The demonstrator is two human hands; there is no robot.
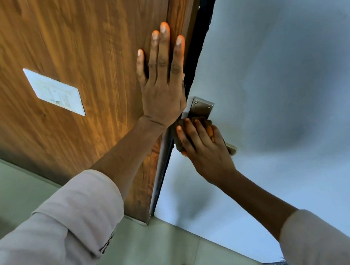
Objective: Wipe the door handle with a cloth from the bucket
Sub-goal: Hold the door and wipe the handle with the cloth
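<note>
Wooden door (73,56) is being braced by a person's flat, open left hand (162,90) while the right hand (204,148), at its five o'clock, is clasping a cloth (178,140) around the steel door handle (201,107); the soft cloth looks likely to mould to the rigid, probably slippery lever when gripped mid-bar

A single head-worn wide-angle view looks forward along both outstretched arms, close to the door (72,46) edge. The frame is tilted, so the door leans across the upper left, the wall (294,75) fills the right, and the floor (140,256) runs along the bottom.
</note>
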